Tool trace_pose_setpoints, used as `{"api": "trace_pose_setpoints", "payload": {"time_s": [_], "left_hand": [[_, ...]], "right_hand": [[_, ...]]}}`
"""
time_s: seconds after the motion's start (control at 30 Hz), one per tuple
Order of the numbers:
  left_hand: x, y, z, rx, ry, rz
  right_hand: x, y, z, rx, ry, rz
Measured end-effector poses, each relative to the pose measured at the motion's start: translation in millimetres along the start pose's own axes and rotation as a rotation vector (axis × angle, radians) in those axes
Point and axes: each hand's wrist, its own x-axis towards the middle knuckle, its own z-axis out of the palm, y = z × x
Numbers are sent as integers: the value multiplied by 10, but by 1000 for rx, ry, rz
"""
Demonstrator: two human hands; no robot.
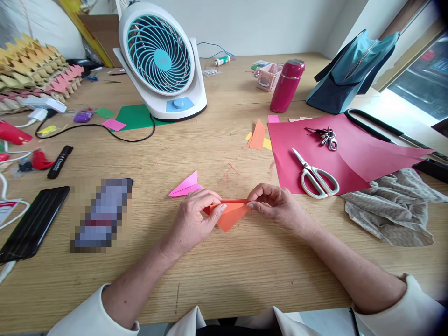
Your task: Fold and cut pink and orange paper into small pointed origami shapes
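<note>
Between my two hands, just above the table, is a folded orange piece of paper (229, 218) with a pointed lower corner. My left hand (196, 212) pinches its left side, the thumb lying across the front face. At the right tip of its top edge, my right hand (273, 205) closes thumb and fingertips on the paper. Just behind my left hand lies a pink folded paper piece (185, 185), narrowing to a point at the left. My fingers hide part of the orange paper's left end.
White-handled scissors (319, 179) and keys (329, 138) lie on red paper (287, 149) at right. A fan (161, 60) and a magenta flask (287, 86) stand farther back. A blurred phone-like object (103, 212) and a black power bank (35, 224) are at left.
</note>
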Motion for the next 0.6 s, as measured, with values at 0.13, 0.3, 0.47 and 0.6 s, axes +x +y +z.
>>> {"api": "trace_pose_setpoints", "payload": {"time_s": [0.13, 0.3, 0.47, 0.6], "left_hand": [[3, 26, 2, -54, 25, -47], [0, 41, 1, -86, 64, -101], [-9, 21, 9, -136, 79, -147], [-11, 16, 8, -192, 106, -181]], "right_hand": [[11, 11, 27, 63, 18, 8], [15, 53, 66, 123, 78, 7], [27, 56, 102, 264, 122, 14], [34, -5, 117, 372, 111, 107]]}}
